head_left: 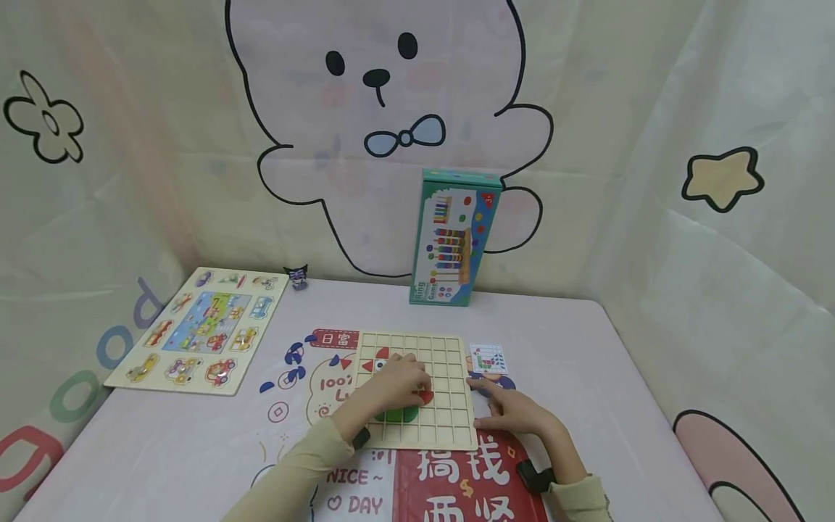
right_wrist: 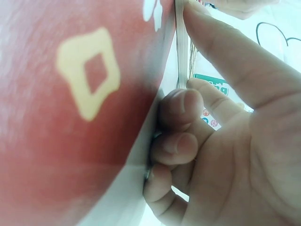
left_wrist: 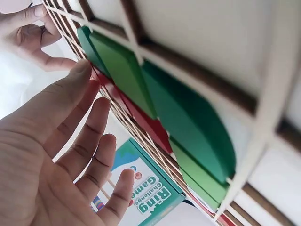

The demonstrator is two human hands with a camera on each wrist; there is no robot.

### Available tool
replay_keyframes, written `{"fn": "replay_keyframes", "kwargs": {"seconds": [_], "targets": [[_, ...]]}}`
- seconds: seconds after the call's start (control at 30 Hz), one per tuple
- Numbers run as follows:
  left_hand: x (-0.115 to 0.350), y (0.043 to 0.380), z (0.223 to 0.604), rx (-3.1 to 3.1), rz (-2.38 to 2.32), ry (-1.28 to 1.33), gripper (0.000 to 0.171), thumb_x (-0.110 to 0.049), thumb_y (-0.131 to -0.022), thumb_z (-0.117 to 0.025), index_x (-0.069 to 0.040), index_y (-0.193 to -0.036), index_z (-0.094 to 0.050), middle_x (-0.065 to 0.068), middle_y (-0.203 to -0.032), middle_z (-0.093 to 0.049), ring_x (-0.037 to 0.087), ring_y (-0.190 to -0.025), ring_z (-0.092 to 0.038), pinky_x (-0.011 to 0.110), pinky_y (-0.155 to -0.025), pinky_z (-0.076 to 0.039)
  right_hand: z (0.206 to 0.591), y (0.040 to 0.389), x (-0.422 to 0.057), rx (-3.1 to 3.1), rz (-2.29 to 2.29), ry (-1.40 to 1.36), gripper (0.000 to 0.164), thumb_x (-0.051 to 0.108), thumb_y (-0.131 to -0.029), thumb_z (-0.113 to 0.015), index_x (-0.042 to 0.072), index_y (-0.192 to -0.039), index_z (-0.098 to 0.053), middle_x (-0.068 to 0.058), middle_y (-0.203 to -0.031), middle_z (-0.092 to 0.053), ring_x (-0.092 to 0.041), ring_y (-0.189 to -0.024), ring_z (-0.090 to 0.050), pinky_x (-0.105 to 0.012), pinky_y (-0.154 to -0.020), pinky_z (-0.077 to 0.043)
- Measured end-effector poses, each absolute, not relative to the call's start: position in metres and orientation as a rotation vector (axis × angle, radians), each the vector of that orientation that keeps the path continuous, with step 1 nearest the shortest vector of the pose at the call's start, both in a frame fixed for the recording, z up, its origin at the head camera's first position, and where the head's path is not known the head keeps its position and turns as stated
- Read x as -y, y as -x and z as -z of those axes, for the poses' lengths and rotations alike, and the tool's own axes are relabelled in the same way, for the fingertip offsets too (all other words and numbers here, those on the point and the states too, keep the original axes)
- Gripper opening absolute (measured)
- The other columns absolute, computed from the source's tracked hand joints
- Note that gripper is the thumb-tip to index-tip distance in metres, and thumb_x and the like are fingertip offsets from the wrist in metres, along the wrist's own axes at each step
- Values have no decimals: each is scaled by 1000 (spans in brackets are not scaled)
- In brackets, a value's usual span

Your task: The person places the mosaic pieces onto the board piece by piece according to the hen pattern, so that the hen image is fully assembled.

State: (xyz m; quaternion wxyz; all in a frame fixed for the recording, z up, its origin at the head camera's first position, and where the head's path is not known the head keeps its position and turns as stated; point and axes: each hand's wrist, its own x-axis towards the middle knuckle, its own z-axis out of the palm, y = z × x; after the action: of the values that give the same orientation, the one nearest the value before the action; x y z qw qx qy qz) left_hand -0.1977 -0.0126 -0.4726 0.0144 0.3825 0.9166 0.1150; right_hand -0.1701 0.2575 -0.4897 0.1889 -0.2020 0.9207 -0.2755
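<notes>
A cream grid board (head_left: 450, 428) lies flat on the table, with red and green shaped pieces set in its cells. My left hand (head_left: 390, 382) reaches over it, thumb and index fingertip pinching a small red piece (head_left: 426, 396). Its other fingers spread loosely, as the left wrist view shows. Beside that piece sit a dark green piece (left_wrist: 188, 122) and a light green piece (left_wrist: 124, 73). My right hand (head_left: 515, 412) touches the board's right edge with extended thumb and index finger. In the right wrist view its remaining fingers (right_wrist: 174, 148) bend in just below the edge.
Several loose blue pieces (head_left: 295, 354) lie left of the board. A small pattern card (head_left: 488, 359) sits to its right. At back left lies a picture puzzle board (head_left: 244, 362), near a small dark figurine (head_left: 297, 277). A Ring Game box (head_left: 450, 239) stands upright at the back.
</notes>
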Motion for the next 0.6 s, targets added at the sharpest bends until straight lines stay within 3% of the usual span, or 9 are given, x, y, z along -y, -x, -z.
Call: {"fn": "replay_keyframes", "kwargs": {"seconds": [0.4, 0.6], "targets": [[10, 195, 475, -2881, -338, -1120, 20, -34, -75, -74, -23, -92, -70, -11, -80, -57, 8, -81, -45, 30, -76, -38, 488, 171, -257, -2591, 770, 560, 74, 43, -78, -70, 21, -141, -38, 4, -60, -45, -5, -49, -37, -21, -47, -31], [15, 192, 478, -2870, -346, -1100, 28, -39, -74, -74, -24, -97, -68, -9, -91, -58, 10, -89, -47, 36, -84, -40, 490, 171, -258, -2590, 774, 563, 74, 42, -78, -70, 21, -141, -38, 4, -60, -45, -5, -49, -37, -21, -47, -32]]}}
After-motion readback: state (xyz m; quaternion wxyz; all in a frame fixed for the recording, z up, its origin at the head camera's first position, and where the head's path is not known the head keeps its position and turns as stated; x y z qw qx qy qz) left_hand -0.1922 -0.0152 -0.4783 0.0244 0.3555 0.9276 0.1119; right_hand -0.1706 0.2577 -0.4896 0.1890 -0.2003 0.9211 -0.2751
